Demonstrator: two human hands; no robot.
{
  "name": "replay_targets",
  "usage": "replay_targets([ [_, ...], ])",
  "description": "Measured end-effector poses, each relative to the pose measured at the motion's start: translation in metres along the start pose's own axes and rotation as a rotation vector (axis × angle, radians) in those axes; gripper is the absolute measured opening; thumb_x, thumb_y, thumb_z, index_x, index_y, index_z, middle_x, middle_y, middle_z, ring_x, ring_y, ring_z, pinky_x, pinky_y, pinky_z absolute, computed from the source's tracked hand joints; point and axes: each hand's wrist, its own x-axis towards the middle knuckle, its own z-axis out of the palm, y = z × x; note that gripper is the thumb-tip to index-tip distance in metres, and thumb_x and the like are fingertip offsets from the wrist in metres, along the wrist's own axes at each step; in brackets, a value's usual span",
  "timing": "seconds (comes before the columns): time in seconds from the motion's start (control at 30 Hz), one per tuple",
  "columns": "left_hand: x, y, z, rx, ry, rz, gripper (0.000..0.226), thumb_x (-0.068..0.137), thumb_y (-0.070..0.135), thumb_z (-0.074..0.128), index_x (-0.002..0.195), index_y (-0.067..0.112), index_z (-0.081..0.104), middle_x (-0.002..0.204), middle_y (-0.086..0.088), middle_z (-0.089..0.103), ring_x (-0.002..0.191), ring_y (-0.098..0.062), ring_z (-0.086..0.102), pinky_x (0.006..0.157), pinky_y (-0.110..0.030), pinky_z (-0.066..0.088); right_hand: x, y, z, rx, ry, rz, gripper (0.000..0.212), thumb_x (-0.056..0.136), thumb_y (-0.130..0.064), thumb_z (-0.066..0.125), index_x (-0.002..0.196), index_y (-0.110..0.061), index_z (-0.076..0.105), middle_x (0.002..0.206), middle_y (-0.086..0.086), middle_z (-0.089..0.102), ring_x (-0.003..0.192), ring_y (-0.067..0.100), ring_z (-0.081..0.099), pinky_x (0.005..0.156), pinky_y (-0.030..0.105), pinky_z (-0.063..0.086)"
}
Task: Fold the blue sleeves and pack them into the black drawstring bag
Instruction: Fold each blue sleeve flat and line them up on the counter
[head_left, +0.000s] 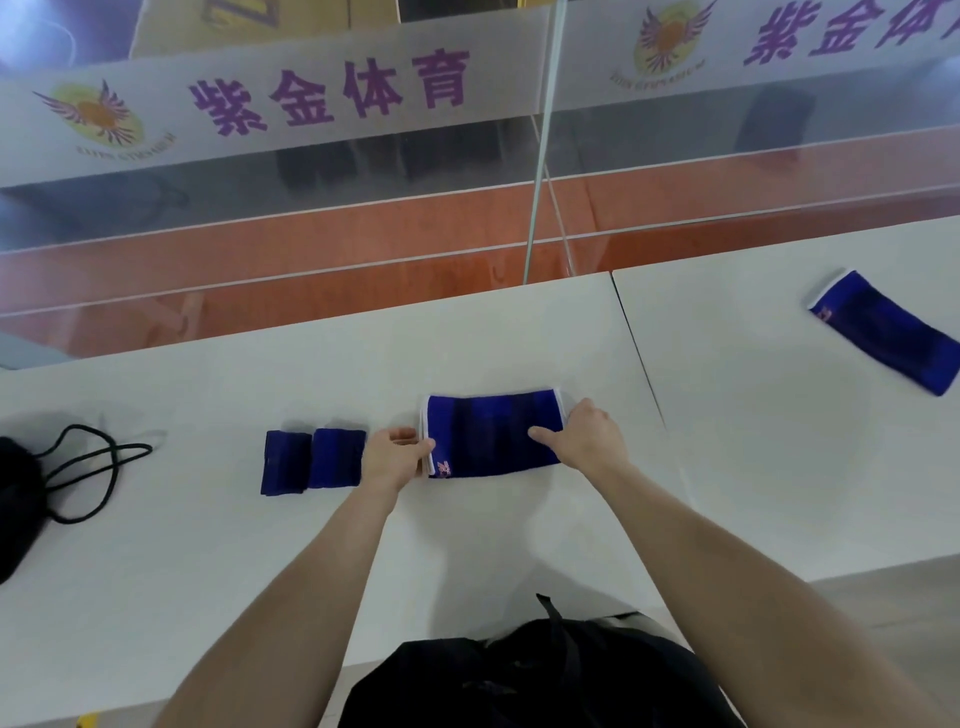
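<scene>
Folding the blue sleeve (488, 436) at frame centre: left hand (395, 452) pinches its left end, right hand (592, 436) grips its right end. Next, likely, 1 end goes over the other. The black bag (18, 499) lies at the left edge.

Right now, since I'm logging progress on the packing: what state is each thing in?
Middle sleeve, flat, unfolded, held at both ends.
Left hand, pinches its left end.
Right hand, grips its right end.
Left two sleeves, folded, side by side.
Far right sleeve, unfolded, untouched.
Black drawstring bag, lying at the left edge, cords loose.
</scene>
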Motion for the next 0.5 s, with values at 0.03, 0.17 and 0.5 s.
replay_targets([
  [0.03, 0.001, 0.002, 0.000, -0.045, -0.056, -0.039, 0.044, 0.090, 0.012, 0.090, 0.130, 0.005, 0.071, 0.117, -0.014, 0.081, 0.101, -0.030, 0.081, 0.084, -0.043, 0.069, 0.003, 0.001, 0.002, -0.002, -0.004, 0.006, 0.076, 0.080, -0.061, 0.087, 0.124, -0.008, 0.054, 0.108, 0.005, 0.068, 0.104, 0.032, 0.069, 0.075, 0.038, 0.051],
  [0.17, -0.005, 0.010, -0.004, -0.090, -0.267, -0.080, 0.038, 0.094, 0.005, 0.084, 0.130, 0.002, 0.074, 0.115, -0.016, 0.084, 0.095, -0.027, 0.082, 0.069, -0.027, 0.065, 0.005, 0.000, 0.003, -0.082, 0.001, 0.018, 0.076, 0.075, -0.051, 0.090, 0.127, -0.010, 0.055, 0.119, 0.008, 0.068, 0.111, 0.031, 0.066, 0.085, 0.041, 0.057],
  [0.5, -0.012, 0.018, 0.002, 0.037, -0.193, 0.027, 0.032, 0.095, 0.001, 0.075, 0.126, 0.008, 0.073, 0.119, -0.018, 0.079, 0.108, -0.036, 0.080, 0.075, -0.036, 0.068, -0.007, 0.008, 0.053, -0.600, -0.168, -1.015, 0.064, 0.114, -0.049, 0.040, 0.174, -0.034, 0.022, 0.184, -0.005, 0.003, 0.170, 0.020, -0.004, 0.138, 0.050, 0.003],
])
